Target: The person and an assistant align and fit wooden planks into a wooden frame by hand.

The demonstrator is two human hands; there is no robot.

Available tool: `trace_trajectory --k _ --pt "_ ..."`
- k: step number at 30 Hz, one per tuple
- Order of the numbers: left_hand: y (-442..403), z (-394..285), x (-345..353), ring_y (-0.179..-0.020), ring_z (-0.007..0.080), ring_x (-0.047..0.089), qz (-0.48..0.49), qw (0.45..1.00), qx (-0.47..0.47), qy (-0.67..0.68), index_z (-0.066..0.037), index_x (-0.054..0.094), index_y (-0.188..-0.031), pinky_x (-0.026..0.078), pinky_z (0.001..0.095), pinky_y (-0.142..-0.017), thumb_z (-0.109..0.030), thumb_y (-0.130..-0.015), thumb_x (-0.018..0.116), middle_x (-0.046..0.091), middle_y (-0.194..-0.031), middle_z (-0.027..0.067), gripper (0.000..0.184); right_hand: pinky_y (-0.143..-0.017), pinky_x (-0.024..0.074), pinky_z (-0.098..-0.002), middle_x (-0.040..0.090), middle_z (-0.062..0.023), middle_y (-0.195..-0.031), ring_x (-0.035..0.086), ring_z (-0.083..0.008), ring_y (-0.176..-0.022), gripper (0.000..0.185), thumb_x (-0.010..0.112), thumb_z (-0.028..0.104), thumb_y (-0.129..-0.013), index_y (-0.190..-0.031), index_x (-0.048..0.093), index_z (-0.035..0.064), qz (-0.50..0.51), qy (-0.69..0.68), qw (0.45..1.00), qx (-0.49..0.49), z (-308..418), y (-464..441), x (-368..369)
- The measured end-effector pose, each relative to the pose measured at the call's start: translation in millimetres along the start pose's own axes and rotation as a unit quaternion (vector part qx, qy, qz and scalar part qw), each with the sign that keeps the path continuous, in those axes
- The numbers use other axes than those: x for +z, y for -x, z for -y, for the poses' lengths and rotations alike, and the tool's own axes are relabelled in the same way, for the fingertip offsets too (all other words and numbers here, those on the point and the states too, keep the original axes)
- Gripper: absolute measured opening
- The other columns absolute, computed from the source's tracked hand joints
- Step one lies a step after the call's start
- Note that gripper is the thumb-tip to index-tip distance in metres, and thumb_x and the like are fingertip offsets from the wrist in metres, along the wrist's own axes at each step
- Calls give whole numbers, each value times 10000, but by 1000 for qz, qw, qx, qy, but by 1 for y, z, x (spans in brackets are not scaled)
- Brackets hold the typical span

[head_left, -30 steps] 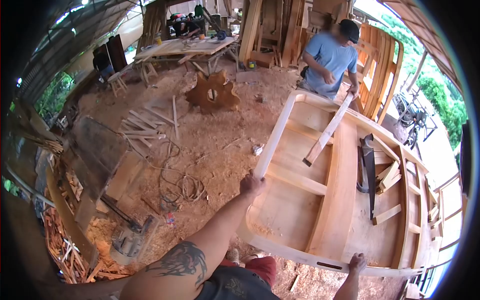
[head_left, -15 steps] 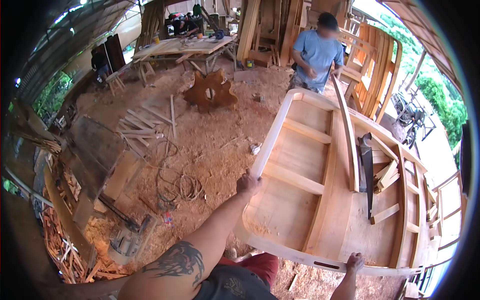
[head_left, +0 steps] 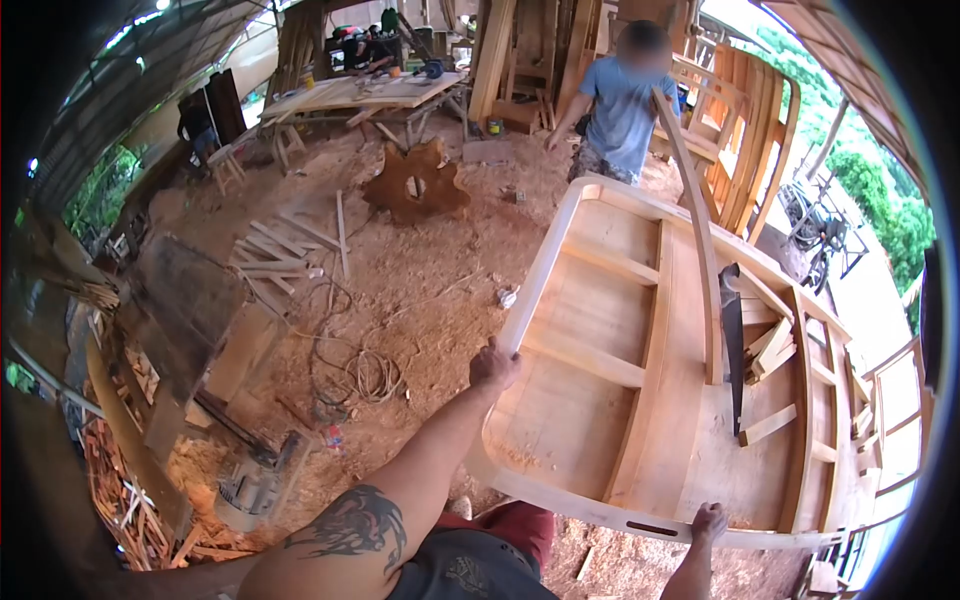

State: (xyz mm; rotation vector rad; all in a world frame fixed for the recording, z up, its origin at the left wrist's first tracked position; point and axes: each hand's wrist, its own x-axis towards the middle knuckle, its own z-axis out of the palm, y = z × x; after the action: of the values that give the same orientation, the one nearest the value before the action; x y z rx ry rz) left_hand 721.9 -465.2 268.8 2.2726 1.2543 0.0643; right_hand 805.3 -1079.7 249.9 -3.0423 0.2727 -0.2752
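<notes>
My left hand [head_left: 494, 365] is closed around the left edge of a large wooden panel [head_left: 650, 390] with rounded corners and raised cross slats. My right hand [head_left: 709, 522] grips the panel's near edge, just right of a narrow slot [head_left: 653, 529]. On the panel lie a handsaw [head_left: 733, 340], several short wood blocks [head_left: 768, 425] and some shavings. A long, slightly curved wooden strip [head_left: 692, 210] rests its near end beside the saw, its far end raised in front of a co-worker.
A co-worker in a blue shirt [head_left: 622, 115] stands at the panel's far end. Wood scraps [head_left: 275, 250], a coiled cord [head_left: 375, 375] and a star-shaped wood slab [head_left: 415, 185] are on the shavings-covered floor. A workbench [head_left: 370, 95] stands behind.
The strip's far end has risen. The co-worker has shifted slightly left, one arm swinging down and outward. My hands keep their places on the panel.
</notes>
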Motion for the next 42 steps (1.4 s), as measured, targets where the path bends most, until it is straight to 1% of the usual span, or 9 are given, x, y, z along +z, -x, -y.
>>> trace_trajectory --k 12,19,20,22,25,31,34,37,42 --pt "4 -2 -3 -1045 391 668 5 1000 -16 4 -20 457 -1264 546 463 -902 -469 -858 605 654 -1127 245 622 -799 479 -525 687 -256 -820 647 -425 -825 296 555 276 -805 -784 698 18 7 4 1000 9 -3 -3 4" --pt "-5 4 13 -963 378 695 -26 1000 15 -8 -19 489 -1232 561 472 -841 -486 -845 608 684 -1040 227 618 -851 490 -491 696 -248 -887 661 -399 -893 319 532 294 -828 -869 715 36 31 -14 999 -9 -34 -9 38" --pt "-7 5 16 -940 376 700 -39 999 28 -13 -18 495 -1221 566 472 -824 -489 -841 612 689 -1021 227 616 -866 488 -485 699 -243 -902 663 -393 -909 327 524 297 -837 -892 717 38 43 2 999 -18 -24 -10 25" --pt "-5 2 14 -929 378 704 -54 998 18 -28 -12 500 -1205 572 469 -805 -498 -839 614 688 -1017 239 620 -880 484 -478 702 -238 -948 661 -381 -948 340 513 306 -850 -907 718 42 82 33 995 37 9 0 -17" --pt "-2 -1 8 -937 376 704 -43 998 5 -43 -6 500 -1198 573 471 -803 -500 -842 617 687 -1014 246 621 -882 484 -473 704 -233 -974 658 -374 -974 335 525 312 -851 -917 718 47 83 35 995 31 6 -2 -13" --pt "-1 0 5 -946 388 700 -44 999 19 -19 -7 492 -1210 571 471 -819 -481 -851 621 686 -1012 246 609 -895 475 -486 705 -227 -951 653 -391 -956 308 555 299 -839 -908 717 45 64 6 997 36 -4 -5 2" --pt "-3 3 8 -948 394 698 -46 999 21 -17 -11 493 -1219 569 473 -826 -477 -848 624 684 -1011 250 610 -832 493 -514 701 -237 -902 663 -411 -892 305 566 318 -830 -860 713 52 41 14 999 18 -13 -9 14" --pt "-1 2 6 -953 392 695 -35 999 10 -12 -7 487 -1232 566 479 -823 -486 -846 619 680 -1021 255 629 -853 494 -496 699 -243 -921 661 -391 -920 311 549 292 -842 -902 710 33 59 24 998 23 0 -3 -5" --pt "-6 4 13 -938 388 695 -32 999 14 -11 -8 503 -1218 561 484 -815 -498 -844 609 683 -1029 243 626 -864 498 -484 711 -217 -928 663 -389 -918 296 536 300 -852 -898 719 71 62 26 997 23 -7 -5 5"
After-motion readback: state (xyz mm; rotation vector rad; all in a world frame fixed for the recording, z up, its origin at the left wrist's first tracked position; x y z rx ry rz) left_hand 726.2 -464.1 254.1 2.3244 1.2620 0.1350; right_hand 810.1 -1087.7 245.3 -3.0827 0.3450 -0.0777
